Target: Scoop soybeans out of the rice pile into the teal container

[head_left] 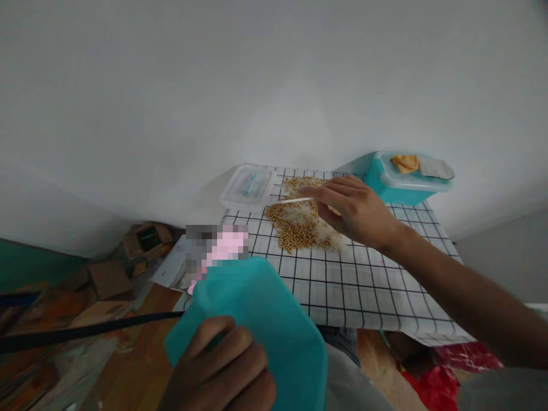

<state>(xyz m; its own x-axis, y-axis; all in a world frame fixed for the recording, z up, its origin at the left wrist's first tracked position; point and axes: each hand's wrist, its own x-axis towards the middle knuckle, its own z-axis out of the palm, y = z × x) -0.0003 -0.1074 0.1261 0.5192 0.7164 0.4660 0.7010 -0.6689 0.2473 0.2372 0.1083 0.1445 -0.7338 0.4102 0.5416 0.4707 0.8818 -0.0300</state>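
Observation:
My left hand [226, 365] is closed on the rim of a teal plastic bin [291, 342], which is tilted close to me with its inside showing. Over the table my right hand [349, 208] pinches a thin white stick [295, 200]; its far end points left. Beneath that hand lies a spread of round yellow beans [297, 234], like soybeans, mixed with whitish, translucent bits [299, 213]. The hand hides part of the spread. Left of it, a clear plastic lid [248, 188] with a small teal strip rests on the table.
The table has a white cloth with a black grid [359, 291]. At its back right stands a lidded teal box [398, 185] with folded cloths [406, 164] on top. Cardboard boxes [109, 279] crowd the floor at left; a red bag [436, 388] lies below right.

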